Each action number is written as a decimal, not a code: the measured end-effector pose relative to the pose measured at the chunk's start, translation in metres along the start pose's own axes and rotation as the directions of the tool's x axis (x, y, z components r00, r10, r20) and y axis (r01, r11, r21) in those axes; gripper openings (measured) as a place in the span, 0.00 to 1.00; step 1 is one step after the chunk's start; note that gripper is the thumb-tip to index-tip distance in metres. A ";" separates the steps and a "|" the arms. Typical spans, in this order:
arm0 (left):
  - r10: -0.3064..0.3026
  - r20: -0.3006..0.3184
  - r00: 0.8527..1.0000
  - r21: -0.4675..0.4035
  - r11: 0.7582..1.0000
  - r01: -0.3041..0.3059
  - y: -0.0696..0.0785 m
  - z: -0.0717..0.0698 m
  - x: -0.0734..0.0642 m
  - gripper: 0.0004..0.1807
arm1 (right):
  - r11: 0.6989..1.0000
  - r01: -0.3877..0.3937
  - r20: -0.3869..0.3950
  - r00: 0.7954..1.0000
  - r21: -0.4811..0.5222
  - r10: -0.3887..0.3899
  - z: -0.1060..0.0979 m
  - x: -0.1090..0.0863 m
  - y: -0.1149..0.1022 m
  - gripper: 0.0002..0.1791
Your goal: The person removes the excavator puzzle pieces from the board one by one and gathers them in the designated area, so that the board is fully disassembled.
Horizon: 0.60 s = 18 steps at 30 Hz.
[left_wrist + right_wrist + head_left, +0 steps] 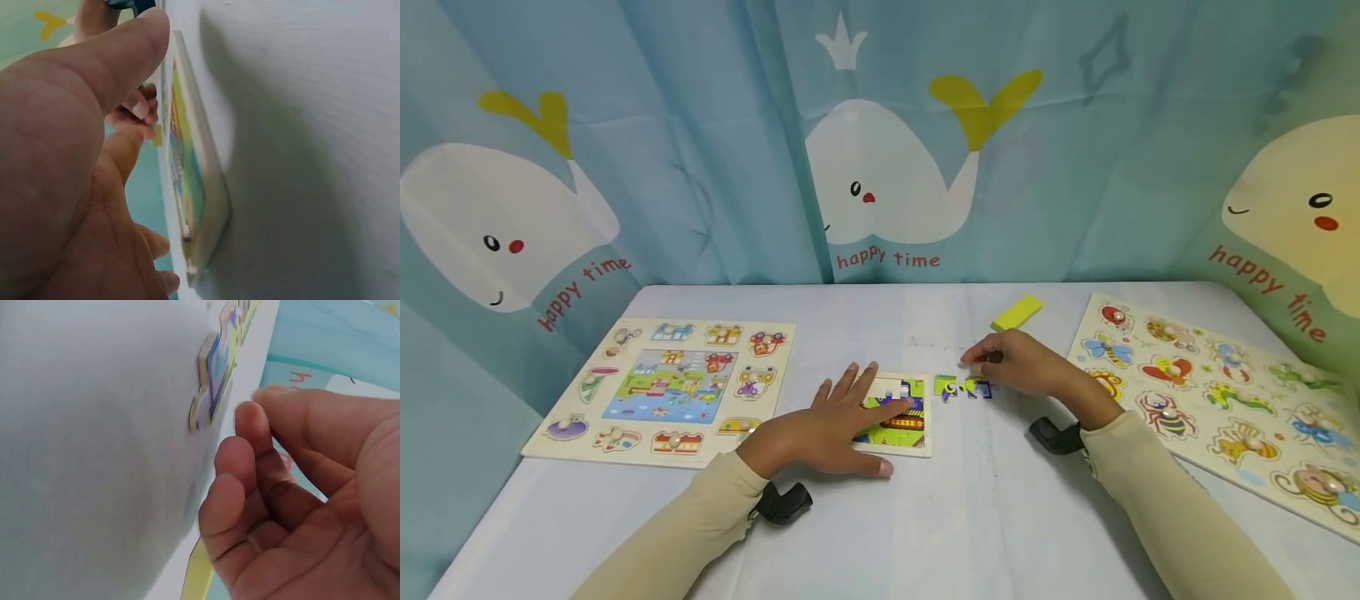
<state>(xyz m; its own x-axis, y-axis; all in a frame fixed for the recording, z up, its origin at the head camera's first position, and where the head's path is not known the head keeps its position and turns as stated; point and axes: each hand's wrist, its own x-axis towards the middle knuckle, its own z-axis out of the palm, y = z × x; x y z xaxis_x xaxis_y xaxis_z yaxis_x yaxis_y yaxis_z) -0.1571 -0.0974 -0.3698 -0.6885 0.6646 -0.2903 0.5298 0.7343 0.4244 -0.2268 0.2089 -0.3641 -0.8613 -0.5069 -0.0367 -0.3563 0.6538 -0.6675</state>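
Jigsaw tray lies flat on the white table, near its middle, partly filled with a green, orange and purple picture; pale base shows in the upper part. Left hand extends over the tray's left side, fingers straight and spread apart, forefinger across the picture; whether it presses down cannot be told. Right hand is above the table to the right of the tray, fingers loosely bent, thumb and forefinger close together. Its fingertips are just beside loose jigsaw pieces, which lie near the tray's right edge; their exact count cannot be told. The 2 hands are apart.

Yellow block lies behind the right hand. Vehicle board rests at the left, with knobbed pieces set around 1 printed scene. Insect board lies angled at the right, also with knobs. Beige sleeves cover both forearms; 1 black device is at each wrist. Blue curtain with whale prints hangs behind the table.
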 end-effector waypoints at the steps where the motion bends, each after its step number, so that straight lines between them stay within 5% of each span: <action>1: 0.004 -0.006 1.000 0.001 1.000 -0.004 0.001 -0.001 0.001 0.44 | 1.000 0.007 -0.012 1.000 -0.008 -0.007 0.000 0.000 -0.001 0.10; 10: -0.019 0.036 0.999 -0.001 1.000 0.019 0.012 -0.001 0.008 0.46 | 0.997 0.080 -0.039 0.996 -0.017 -0.080 0.006 0.000 -0.008 0.10; 18: -0.074 0.089 0.993 0.112 0.992 0.064 0.014 0.002 0.012 0.45 | 0.993 0.116 -0.028 0.993 -0.014 -0.116 0.010 0.003 -0.013 0.10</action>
<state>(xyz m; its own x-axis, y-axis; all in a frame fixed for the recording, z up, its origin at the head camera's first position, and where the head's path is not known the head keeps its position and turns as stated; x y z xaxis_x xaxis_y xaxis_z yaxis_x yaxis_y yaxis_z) -0.1573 -0.0785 -0.3688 -0.6792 0.6179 -0.3960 0.5367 0.7863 0.3062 -0.2209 0.1934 -0.3633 -0.8237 -0.5636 0.0616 -0.4585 0.5984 -0.6570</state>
